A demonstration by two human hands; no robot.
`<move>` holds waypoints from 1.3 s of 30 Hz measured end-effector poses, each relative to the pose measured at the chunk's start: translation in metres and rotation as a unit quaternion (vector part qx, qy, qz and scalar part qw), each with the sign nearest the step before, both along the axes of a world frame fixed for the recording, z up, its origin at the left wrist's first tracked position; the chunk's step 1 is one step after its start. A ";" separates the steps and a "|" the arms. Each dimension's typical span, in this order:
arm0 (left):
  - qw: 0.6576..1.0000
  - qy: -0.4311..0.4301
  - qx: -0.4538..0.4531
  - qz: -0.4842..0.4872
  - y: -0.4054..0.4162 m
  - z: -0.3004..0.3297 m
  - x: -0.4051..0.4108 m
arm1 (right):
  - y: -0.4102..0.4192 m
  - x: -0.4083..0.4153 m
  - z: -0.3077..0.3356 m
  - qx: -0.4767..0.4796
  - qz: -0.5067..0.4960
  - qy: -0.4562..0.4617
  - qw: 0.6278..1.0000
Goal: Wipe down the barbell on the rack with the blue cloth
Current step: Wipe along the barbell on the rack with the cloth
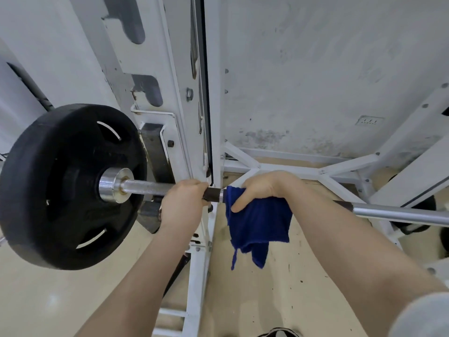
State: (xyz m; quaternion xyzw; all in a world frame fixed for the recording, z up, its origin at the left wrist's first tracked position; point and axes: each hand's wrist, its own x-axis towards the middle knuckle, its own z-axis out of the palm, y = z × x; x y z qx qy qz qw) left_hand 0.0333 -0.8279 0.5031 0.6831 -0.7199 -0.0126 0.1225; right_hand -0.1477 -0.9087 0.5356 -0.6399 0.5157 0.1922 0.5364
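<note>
Fingers of the left hand curl over the top of the barbell, wrapping the knurled shaft just inboard of the steel collar, knuckles up and wrist bent down toward the forearm, which runs back to the lower edge of view. Just beside it, across a short dark band of bar, the right hand grips the bar through the blue cloth: the thumb lies along the near face of the cloth, the other fingers fold over the far side out of sight. That forearm slants in from the lower right, a grey sleeve showing at the corner.

Most of the cloth hangs loose below the bar in a rumpled fold, a thin strip dangling from its lower edge.

The barbell lies level across the white rack, crossing in front of its upright just where the two hands meet. To the left, a black weight plate with three slots sits on the sleeve against the collar. To the right, the polished shaft runs out past the forearm to the edge of view. Behind stand a scuffed white wall and the rack's angled base struts on a beige floor.
</note>
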 end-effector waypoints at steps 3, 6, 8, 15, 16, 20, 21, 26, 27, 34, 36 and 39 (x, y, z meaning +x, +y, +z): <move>1.000 0.002 0.008 -0.001 -0.002 0.000 0.001 | 0.003 0.002 -0.003 -0.112 0.031 -0.003 0.993; 1.000 -0.001 0.015 -0.004 -0.002 0.001 0.003 | 0.033 -0.005 -0.021 -0.424 0.097 0.062 0.898; 1.000 0.001 0.015 -0.005 -0.002 0.003 0.004 | 0.052 -0.014 -0.046 -0.641 0.125 0.122 0.747; 0.999 0.021 0.041 0.003 -0.004 0.002 0.000 | 0.029 -0.013 -0.029 -0.459 0.117 0.077 0.877; 0.998 0.010 0.069 0.010 -0.009 0.001 0.001 | 0.020 -0.014 -0.021 -0.353 0.093 0.038 0.930; 0.985 -0.022 0.169 0.025 -0.020 0.003 0.000 | 0.003 -0.021 -0.007 -0.125 0.042 -0.023 0.991; 0.988 -0.018 0.149 0.028 -0.019 0.001 -0.001 | 0.006 -0.022 -0.010 -0.169 0.049 -0.018 0.984; 0.995 -0.007 0.081 0.056 -0.009 -0.006 -0.004 | 0.042 -0.047 -0.032 -0.555 0.120 0.092 0.818; 0.996 -0.003 0.072 0.055 -0.009 -0.006 -0.005 | 0.046 -0.056 -0.033 -0.576 0.120 0.110 0.801; 0.994 -0.040 0.040 0.093 0.012 0.005 -0.030 | 0.057 -0.116 -0.018 -0.529 0.066 0.151 0.833; 0.993 -0.055 0.054 0.086 0.018 0.007 -0.044 | 0.057 -0.111 -0.014 -0.520 0.073 0.136 0.840; 0.999 -0.019 0.016 0.023 0.027 0.007 -0.071 | 0.054 -0.079 -0.026 -0.594 0.103 0.105 0.791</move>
